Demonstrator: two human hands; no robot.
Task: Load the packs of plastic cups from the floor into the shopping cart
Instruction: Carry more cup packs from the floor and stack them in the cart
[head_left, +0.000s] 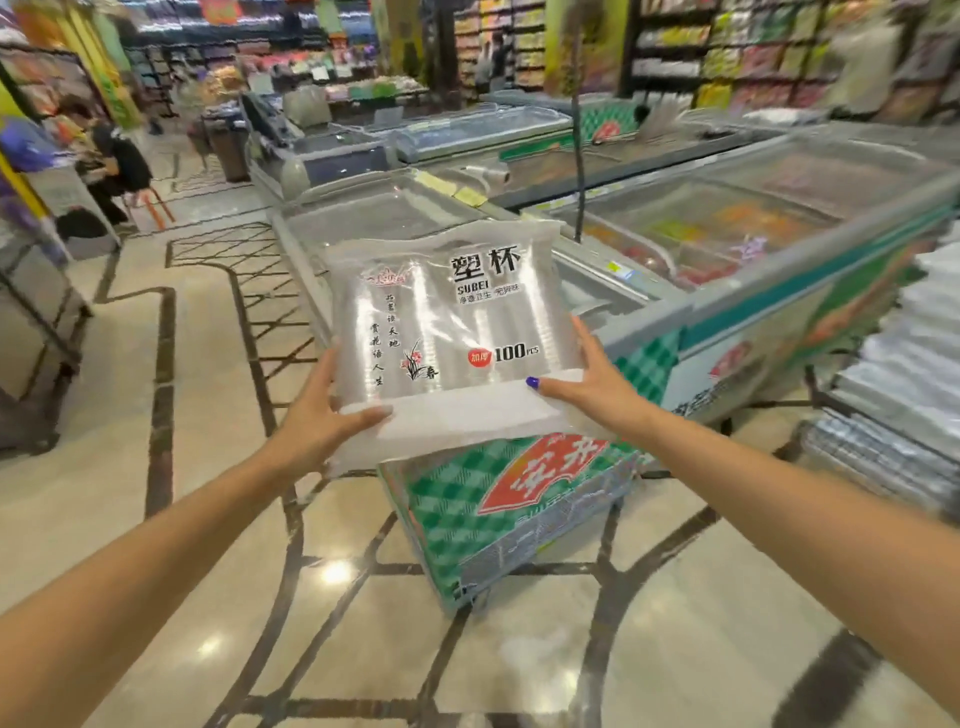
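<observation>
Left hand (324, 415) and right hand (592, 382) were clamped on the lower corners of the cup pack (447, 332), held upright at arm's length over the freezer (701, 332), cart not seen.

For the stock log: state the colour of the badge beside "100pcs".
Red, with white characters, on the clear plastic cup pack; head view.

- One view only: head-worn wide-angle camera, looking forward and down along both outstretched forearms.
- Left hand (324, 415) and right hand (592, 382) sit mid-frame, near the lens, with the pack of plastic cups (447, 332) between them.
- Tiled floor (171, 519) fills the near field; chest freezers (727, 249) run right and far.
- Edges bend; far shelves blur.
- No second view, so nothing shared.
</observation>
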